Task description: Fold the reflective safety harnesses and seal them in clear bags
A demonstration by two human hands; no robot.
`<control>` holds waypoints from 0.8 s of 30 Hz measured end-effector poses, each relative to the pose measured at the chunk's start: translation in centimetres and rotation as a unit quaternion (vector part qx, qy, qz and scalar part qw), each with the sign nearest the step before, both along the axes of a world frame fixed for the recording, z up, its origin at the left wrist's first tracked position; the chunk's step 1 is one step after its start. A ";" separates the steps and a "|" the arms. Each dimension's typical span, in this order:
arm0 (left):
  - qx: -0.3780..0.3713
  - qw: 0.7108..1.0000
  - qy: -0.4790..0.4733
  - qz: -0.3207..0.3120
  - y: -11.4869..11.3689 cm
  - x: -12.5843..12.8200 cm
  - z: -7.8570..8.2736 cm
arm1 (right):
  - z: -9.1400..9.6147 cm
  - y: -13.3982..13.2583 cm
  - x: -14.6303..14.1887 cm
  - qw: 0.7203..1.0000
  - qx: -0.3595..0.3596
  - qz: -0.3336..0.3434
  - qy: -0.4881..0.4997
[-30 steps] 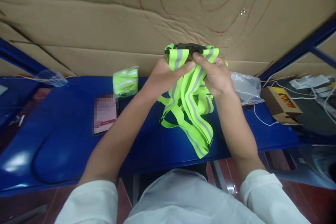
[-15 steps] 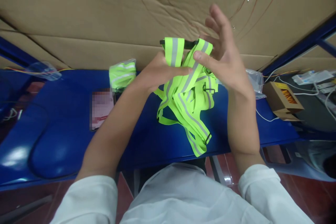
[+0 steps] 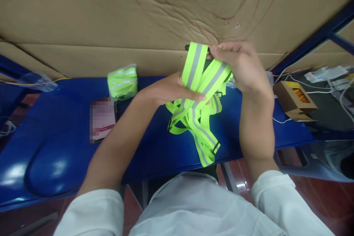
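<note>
A tangle of neon-yellow reflective straps (image 3: 197,112) with grey stripes hangs above the blue table (image 3: 69,129). My left hand (image 3: 168,90) grips the straps from the left, thumb pressed across two bands. My right hand (image 3: 239,64) curls over their top end, fingers closed on the straps near a black buckle (image 3: 188,47). The loose ends trail down to the table's front edge.
A folded bundle of the same yellow straps (image 3: 122,82) lies at the back left of the table. A blurred card (image 3: 102,120) lies beside it. Clear plastic bags (image 3: 37,81), a small cardboard box (image 3: 294,99) and white cables (image 3: 329,81) lie to the sides. A cardboard wall (image 3: 110,18) stands behind.
My right hand, open and lifted half a second ago, has come down and closed over the top of the straps. The left hand has slid lower along the bands.
</note>
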State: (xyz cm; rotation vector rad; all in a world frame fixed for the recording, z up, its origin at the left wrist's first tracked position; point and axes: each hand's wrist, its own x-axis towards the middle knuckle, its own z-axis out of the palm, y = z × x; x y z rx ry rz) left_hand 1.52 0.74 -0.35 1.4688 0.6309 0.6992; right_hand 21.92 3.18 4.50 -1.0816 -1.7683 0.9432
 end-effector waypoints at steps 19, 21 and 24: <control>0.113 0.982 0.017 0.149 0.5 -0.5 -0.4 | -0.4 -1.1 -2.2 0.936 0.217 0.063 -0.270; 0.084 0.986 0.010 0.147 0.4 -0.3 -0.3 | -0.2 -0.9 -1.7 0.933 0.230 0.074 -0.267; 0.043 0.990 -0.025 0.132 0.4 -0.1 0.0 | 0.5 -0.9 -0.3 0.952 0.234 0.075 -0.181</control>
